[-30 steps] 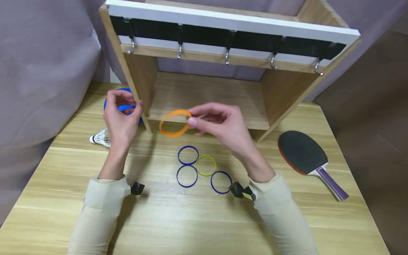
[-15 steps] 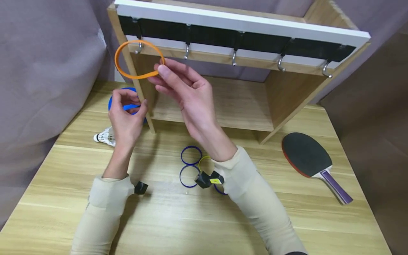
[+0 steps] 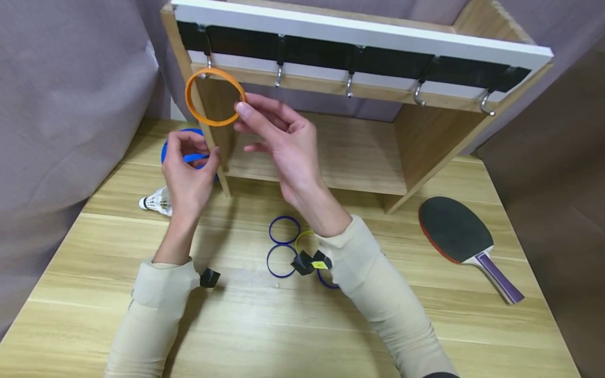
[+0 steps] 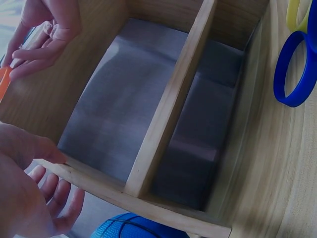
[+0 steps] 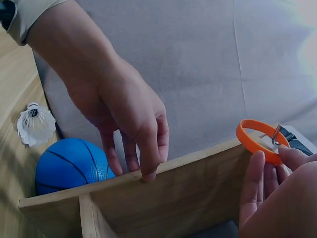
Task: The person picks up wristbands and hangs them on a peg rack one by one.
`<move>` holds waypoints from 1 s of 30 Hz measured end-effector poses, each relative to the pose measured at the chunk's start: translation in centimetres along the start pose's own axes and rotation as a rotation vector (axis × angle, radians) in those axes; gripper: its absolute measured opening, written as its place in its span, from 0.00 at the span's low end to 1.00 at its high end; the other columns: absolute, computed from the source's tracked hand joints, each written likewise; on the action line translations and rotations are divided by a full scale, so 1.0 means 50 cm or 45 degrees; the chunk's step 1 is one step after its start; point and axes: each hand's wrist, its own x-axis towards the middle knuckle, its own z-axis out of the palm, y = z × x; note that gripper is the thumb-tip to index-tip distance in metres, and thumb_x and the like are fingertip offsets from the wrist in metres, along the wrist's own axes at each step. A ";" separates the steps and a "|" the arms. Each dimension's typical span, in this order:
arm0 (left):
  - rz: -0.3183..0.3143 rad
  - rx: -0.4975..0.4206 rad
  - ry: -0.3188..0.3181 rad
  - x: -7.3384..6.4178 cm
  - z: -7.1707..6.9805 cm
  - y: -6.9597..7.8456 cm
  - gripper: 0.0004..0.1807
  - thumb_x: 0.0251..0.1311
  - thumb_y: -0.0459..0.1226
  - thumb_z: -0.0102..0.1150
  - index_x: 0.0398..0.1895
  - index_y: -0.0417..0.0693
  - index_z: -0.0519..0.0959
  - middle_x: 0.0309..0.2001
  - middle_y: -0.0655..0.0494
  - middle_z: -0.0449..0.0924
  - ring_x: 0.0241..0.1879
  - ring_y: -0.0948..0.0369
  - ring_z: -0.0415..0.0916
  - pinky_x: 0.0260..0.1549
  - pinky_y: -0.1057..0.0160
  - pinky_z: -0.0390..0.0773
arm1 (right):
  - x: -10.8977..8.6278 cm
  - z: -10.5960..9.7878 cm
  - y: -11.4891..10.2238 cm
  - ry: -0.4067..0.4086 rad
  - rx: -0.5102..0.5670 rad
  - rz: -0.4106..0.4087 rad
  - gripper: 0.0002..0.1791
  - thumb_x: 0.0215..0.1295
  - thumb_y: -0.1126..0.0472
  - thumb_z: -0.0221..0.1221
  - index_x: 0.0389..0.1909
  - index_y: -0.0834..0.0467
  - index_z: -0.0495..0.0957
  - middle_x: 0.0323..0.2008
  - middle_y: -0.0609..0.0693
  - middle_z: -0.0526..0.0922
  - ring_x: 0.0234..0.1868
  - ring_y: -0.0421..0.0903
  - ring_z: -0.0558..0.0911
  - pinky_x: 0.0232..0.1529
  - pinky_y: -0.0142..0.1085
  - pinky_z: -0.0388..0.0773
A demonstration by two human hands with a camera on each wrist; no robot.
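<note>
Within head view alone lies a paddle (image 3: pixel 463 239); left hand (image 3: pixel 189 176) grips shelf (image 3: pixel 350 157), right hand (image 3: pixel 292 140) pinches orange ring (image 3: pixel 216 123).

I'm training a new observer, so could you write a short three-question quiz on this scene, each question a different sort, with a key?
1. Multiple choice: what colour is the ring pinched in the person's right hand?
A) Blue
B) Orange
C) Yellow
2. True or false: the paddle lies inside the wooden shelf.
3. Count: in the head view, how many metal hooks line the front of the wooden shelf?

Key:
1. B, orange.
2. False; the paddle lies on the table, to the right of the wooden shelf in the head view.
3. Five.
</note>
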 end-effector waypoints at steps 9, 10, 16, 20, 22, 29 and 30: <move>-0.004 0.000 0.002 0.000 0.001 0.003 0.16 0.54 0.26 0.65 0.44 0.29 0.71 0.38 0.42 0.76 0.37 0.54 0.77 0.35 0.69 0.79 | -0.001 -0.015 -0.002 -0.012 -0.125 -0.051 0.12 0.61 0.65 0.67 0.47 0.58 0.84 0.43 0.55 0.86 0.35 0.53 0.85 0.23 0.35 0.79; -0.004 -0.002 0.003 0.000 0.001 0.002 0.16 0.54 0.26 0.65 0.43 0.29 0.71 0.38 0.42 0.76 0.37 0.54 0.77 0.35 0.69 0.79 | -0.003 -0.021 -0.003 -0.026 -0.144 -0.076 0.13 0.61 0.65 0.67 0.47 0.58 0.84 0.43 0.55 0.86 0.35 0.53 0.85 0.23 0.35 0.79; 0.002 -0.020 0.012 -0.002 0.003 -0.002 0.15 0.54 0.25 0.64 0.42 0.29 0.71 0.37 0.42 0.76 0.35 0.56 0.77 0.34 0.70 0.79 | -0.053 -0.086 -0.035 -0.113 -0.420 -0.159 0.15 0.61 0.68 0.66 0.49 0.62 0.82 0.45 0.55 0.85 0.34 0.53 0.84 0.23 0.38 0.80; -0.002 -0.029 0.020 -0.001 0.003 -0.005 0.15 0.53 0.25 0.64 0.42 0.29 0.71 0.37 0.43 0.76 0.35 0.55 0.77 0.34 0.70 0.79 | -0.106 -0.161 -0.068 -0.223 -0.842 -0.050 0.13 0.62 0.65 0.66 0.48 0.61 0.83 0.41 0.52 0.86 0.33 0.51 0.83 0.28 0.41 0.81; -0.002 -0.027 0.019 -0.001 0.004 -0.005 0.15 0.53 0.25 0.64 0.42 0.29 0.71 0.37 0.43 0.76 0.35 0.55 0.77 0.34 0.70 0.79 | -0.129 -0.215 -0.071 -0.318 -1.114 0.001 0.12 0.63 0.62 0.66 0.47 0.56 0.84 0.39 0.46 0.86 0.33 0.46 0.82 0.29 0.39 0.81; 0.000 -0.019 0.018 0.000 0.004 -0.004 0.15 0.53 0.25 0.64 0.42 0.29 0.71 0.37 0.43 0.76 0.35 0.55 0.77 0.34 0.70 0.79 | -0.193 -0.364 -0.030 -0.627 -1.846 0.114 0.05 0.60 0.57 0.68 0.37 0.46 0.84 0.29 0.34 0.81 0.30 0.34 0.79 0.29 0.35 0.77; -0.002 -0.021 0.022 0.000 0.004 -0.004 0.15 0.53 0.25 0.64 0.42 0.29 0.71 0.37 0.44 0.76 0.35 0.55 0.77 0.34 0.70 0.79 | -0.198 -0.373 -0.024 -0.659 -1.897 0.159 0.05 0.59 0.56 0.69 0.35 0.45 0.83 0.27 0.33 0.80 0.29 0.34 0.78 0.29 0.34 0.76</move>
